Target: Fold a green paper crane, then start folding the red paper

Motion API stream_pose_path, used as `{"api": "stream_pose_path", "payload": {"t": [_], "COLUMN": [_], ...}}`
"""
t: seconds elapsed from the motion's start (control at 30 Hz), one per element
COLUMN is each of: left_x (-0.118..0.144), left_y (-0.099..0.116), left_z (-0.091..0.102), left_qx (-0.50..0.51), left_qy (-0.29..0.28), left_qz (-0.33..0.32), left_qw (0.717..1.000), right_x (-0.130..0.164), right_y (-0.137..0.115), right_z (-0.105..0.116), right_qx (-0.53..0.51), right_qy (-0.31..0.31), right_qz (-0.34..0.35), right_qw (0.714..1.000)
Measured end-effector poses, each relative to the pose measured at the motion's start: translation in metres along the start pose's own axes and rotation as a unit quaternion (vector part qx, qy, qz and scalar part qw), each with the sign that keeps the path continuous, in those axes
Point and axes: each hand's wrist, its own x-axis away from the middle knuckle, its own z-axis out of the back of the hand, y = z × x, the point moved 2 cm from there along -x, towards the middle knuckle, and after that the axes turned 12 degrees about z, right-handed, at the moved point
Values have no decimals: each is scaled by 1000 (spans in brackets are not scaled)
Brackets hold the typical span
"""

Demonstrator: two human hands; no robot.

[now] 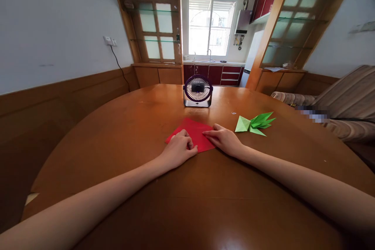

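Here a red paper (193, 132) lies flat on a round wooden table (123, 136), a little past the middle of the near half, with one corner pointing away toward a small fan (197, 91). Both hands rest on it. The left hand (178, 149) sits on the paper's near left edge, its fingers curled in loosely and its knuckles up, fingertips pressed down on the sheet; it grips nothing that can be seen, only pressing the paper against the table. The right hand (224, 139) lies at the paper's right edge, palm down, fingers fairly straight and close together, their tips reaching onto the red surface toward the left hand. The two hands are near each other, with a short strip of red showing between them. Whether a fold runs under the fingers cannot be told. Both forearms stretch bare across the table from the near edge. Just beside the right hand, to its right and apart from it, lies a green folded paper figure (254, 124) with several pointed tips fanning out to the right. The fan stands upright beyond the red paper, its round grille facing the camera, clear of the sheet. Past the table's far right edge a striped sofa (348, 101) shows, and behind the fan a doorway opens onto a kitchen with red cabinets (215, 74) under a bright window (211, 27).
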Motion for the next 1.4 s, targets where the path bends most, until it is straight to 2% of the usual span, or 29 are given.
{"api": "stream_pose_path", "payload": {"t": [0.2, 0.4, 0.63, 0.77, 1.03, 1.4], "left_x": [0, -1, 0, 0, -1, -8], "left_y": [-2, -9, -12, -15, -17, -7], "left_z": [0, 6, 21, 22, 18, 13], "left_qx": [-9, -14, 0, -5, -90, -92], "left_qy": [-8, -29, -114, -144, -129, -103], "left_qz": [-11, -79, -132, -173, -249, -258], "left_qw": [1000, 996, 985, 974, 956, 956], "right_x": [0, 0, 1, 1, 1, 1], "right_y": [0, -1, -2, -1, -1, 0], "right_z": [0, 1, 2, 1, 3, 2], "right_qx": [19, 35, 25, 25, -14, -29], "right_qy": [-10, -18, -14, -5, 11, 19], "right_qz": [2, 4, 5, 3, -9, -19], "right_qw": [1000, 999, 1000, 1000, 1000, 999]}}
